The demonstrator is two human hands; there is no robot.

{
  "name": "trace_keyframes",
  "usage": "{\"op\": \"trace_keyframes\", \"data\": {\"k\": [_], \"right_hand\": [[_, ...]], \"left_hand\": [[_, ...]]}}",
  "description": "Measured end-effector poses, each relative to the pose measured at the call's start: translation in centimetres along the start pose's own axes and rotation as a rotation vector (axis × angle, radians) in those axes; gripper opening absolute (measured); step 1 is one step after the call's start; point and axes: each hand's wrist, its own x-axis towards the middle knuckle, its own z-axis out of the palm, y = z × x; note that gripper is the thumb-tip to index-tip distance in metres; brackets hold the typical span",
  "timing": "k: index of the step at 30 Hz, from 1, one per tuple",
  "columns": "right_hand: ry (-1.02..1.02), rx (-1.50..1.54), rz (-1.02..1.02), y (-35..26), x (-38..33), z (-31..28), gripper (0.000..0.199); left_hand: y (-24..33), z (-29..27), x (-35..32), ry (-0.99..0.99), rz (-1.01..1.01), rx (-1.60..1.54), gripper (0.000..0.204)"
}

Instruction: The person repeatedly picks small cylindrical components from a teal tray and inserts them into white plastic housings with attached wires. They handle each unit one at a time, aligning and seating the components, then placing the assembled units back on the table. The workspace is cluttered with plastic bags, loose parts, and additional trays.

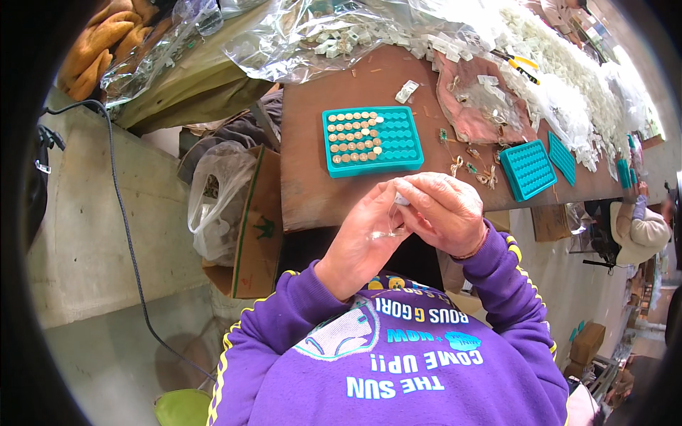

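In front of my chest, just past the table's near edge, my two hands meet. My left hand (pixel 366 238) is closed, its fingertips against a small whitish piece (pixel 402 200); something clear and shiny lies along its palm. The fingers of my right hand (pixel 449 213) pinch the same piece from the other side. Its exact kind is mostly hidden by the fingers. Beyond the hands sits a teal tray (pixel 369 170) with rows of round wells. Brass-coloured coin-like discs (pixel 348 136) fill its left part, and a few paler ones stand at the row ends.
A second teal tray (pixel 528 170) and a teal ridged panel (pixel 562 160) lie to the right. Past small wired parts (pixel 457 165) are a pink cloth (pixel 458 106), yellow-handled pliers (pixel 526 67) and heaped white plastic pieces (pixel 561 92). A cardboard box (pixel 256 234) with a plastic bag stands left.
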Motion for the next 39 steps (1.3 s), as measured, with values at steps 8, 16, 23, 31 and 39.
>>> {"op": "trace_keyframes", "data": {"k": [8,16,23,31,39], "right_hand": [[-0.02,0.033,0.189,-0.1,-0.9,-0.7,0.036],[-0.028,-0.177,0.63,1.5,-3.8,-4.5,0.018],[-0.348,-0.366,0.36,2.0,-4.6,-1.6,0.015],[-0.478,-0.409,0.281,2.1,-4.1,-1.8,0.016],[-0.385,-0.369,0.348,1.9,-4.1,-1.6,0.024]], "left_hand": [[0.1,0.2,-0.2,0.02,-0.025,-0.053,0.031],[-0.2,-1.1,0.8,0.037,0.2,0.16,0.019],[0.3,-1.5,1.4,0.026,0.229,0.153,0.018],[0.8,-1.4,1.2,0.047,0.181,0.142,0.018],[1.3,-1.5,0.9,0.018,0.128,0.106,0.021]]}}
